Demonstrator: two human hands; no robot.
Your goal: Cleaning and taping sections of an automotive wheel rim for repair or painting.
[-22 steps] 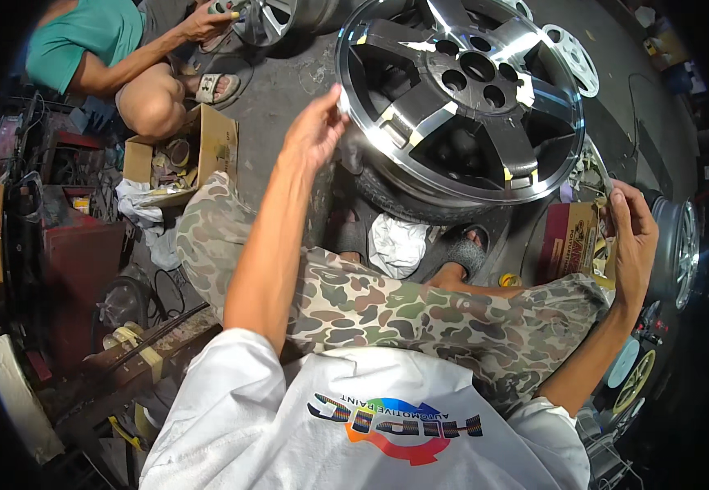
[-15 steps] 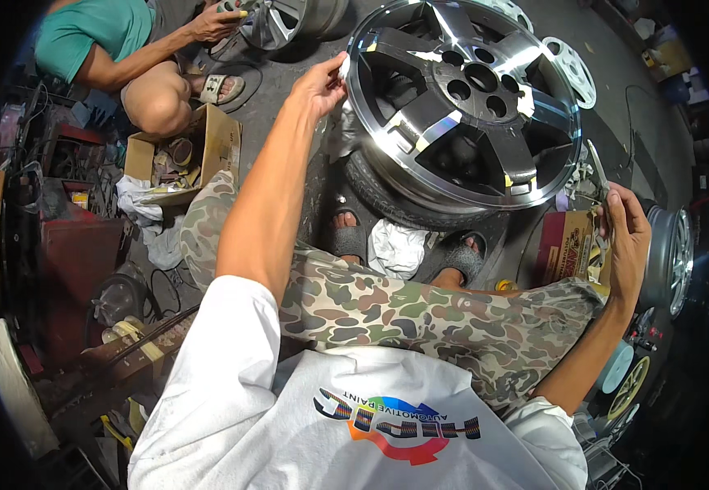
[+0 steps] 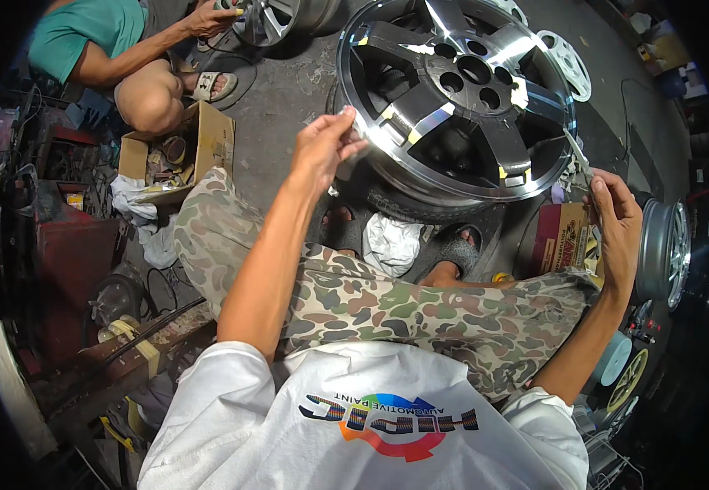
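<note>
A large alloy wheel rim [image 3: 485, 118], with dark spokes, polished edges and small yellow and white patches, lies face up on a tire [image 3: 408, 200] in front of me. At its left edge, my left hand [image 3: 326, 151] is closed in a pinch, with a whitish, partly see-through scrap [image 3: 361, 140] at the fingertips. I cannot tell whether the scrap is film or cloth. Right of the rim, my right hand [image 3: 616, 212] is closed round a thin, pale, blade-like tool [image 3: 577, 151]. Its tip points up toward the rim's right edge, and its grip is hidden by the fingers.
A co-worker's hand [image 3: 211, 18] is at another wheel [image 3: 271, 20] at the far left. An open cardboard box [image 3: 217, 143] holds odds and ends. White cloth [image 3: 391, 245] lies between my feet. On the right are a carton [image 3: 557, 237] and an upright silver wheel [image 3: 665, 253].
My left hand has moved down along the rim's left edge, nearer to me, with the scrap still pinched. My right hand stays at the right with the tool, its tip slightly nearer the rim.
</note>
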